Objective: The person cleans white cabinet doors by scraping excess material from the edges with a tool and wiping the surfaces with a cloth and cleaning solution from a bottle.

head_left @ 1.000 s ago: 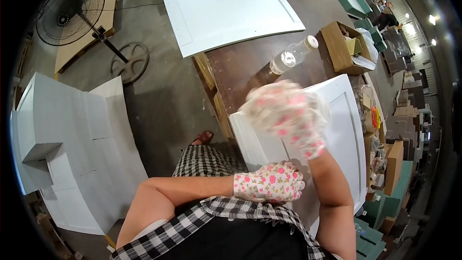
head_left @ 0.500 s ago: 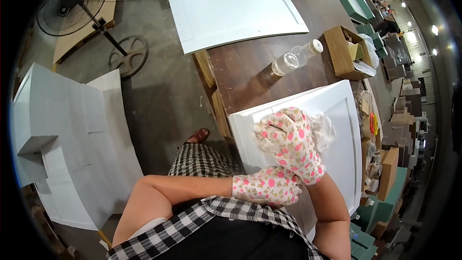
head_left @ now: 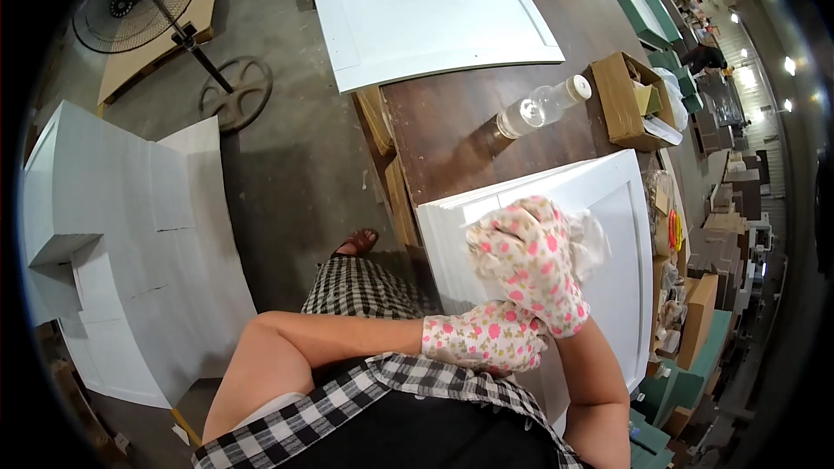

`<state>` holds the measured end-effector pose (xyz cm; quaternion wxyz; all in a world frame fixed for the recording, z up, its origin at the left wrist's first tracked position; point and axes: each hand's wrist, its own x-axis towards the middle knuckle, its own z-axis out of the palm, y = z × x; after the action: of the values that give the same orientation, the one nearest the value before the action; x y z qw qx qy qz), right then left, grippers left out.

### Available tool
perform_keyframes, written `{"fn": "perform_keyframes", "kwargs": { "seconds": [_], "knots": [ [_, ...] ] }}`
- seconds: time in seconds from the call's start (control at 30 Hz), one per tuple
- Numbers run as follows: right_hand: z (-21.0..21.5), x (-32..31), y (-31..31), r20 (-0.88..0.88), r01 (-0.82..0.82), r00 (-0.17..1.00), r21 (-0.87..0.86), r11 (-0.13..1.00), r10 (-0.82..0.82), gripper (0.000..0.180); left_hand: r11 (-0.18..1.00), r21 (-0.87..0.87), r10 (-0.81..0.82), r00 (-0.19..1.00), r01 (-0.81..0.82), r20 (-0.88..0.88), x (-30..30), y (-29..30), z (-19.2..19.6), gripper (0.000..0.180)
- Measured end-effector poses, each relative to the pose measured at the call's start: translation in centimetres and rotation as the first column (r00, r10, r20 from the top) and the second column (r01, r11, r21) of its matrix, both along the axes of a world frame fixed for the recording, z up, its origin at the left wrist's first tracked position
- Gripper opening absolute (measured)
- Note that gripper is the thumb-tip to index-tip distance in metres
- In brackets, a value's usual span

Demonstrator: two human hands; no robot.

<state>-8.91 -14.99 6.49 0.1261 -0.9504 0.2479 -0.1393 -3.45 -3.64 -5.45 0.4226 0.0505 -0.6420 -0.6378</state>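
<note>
A white cabinet door panel lies on the brown worktable in front of me. My right hand, in a white glove with pink flowers, presses a white cloth onto the panel's near left part. My left hand, in a matching glove, rests flat on the panel's near edge, below the right wrist. A clear plastic bottle lies on its side on the table beyond the panel.
A second white door panel lies at the table's far end. An open cardboard box sits right of the bottle. White boards lean at my left, a floor fan behind them. Green cabinets and boxes crowd the right.
My right hand has slid with the cloth from the panel's far left corner toward me and lower on the panel. The left hand has stayed put.
</note>
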Motion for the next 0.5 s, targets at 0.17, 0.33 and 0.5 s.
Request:
{"fn": "perform_keyframes", "kwargs": {
  "seconds": [0.17,0.33,0.5],
  "knots": [
    [-1.5,1.7,-3.2,-0.262,0.091,0.946,-0.354,0.931,-0.192,0.026,0.831,-0.528,0.324,0.924,-0.175,0.203,1.3,-0.9,2.5,0.033],
    [-0.6,-1.0,-6.9,-0.284,0.188,0.876,-0.543,0.818,-0.390,0.026,0.726,-0.675,0.418,0.863,-0.129,0.285,2.2,-2.0,4.6,0.026],
    [-0.7,-2.5,-3.5,0.177,0.290,0.955,-0.368,0.883,-0.240,0.026,0.690,-0.669,0.476,0.870,-0.278,0.130,6.7,-4.4,8.2,0.020]
  ]
}}
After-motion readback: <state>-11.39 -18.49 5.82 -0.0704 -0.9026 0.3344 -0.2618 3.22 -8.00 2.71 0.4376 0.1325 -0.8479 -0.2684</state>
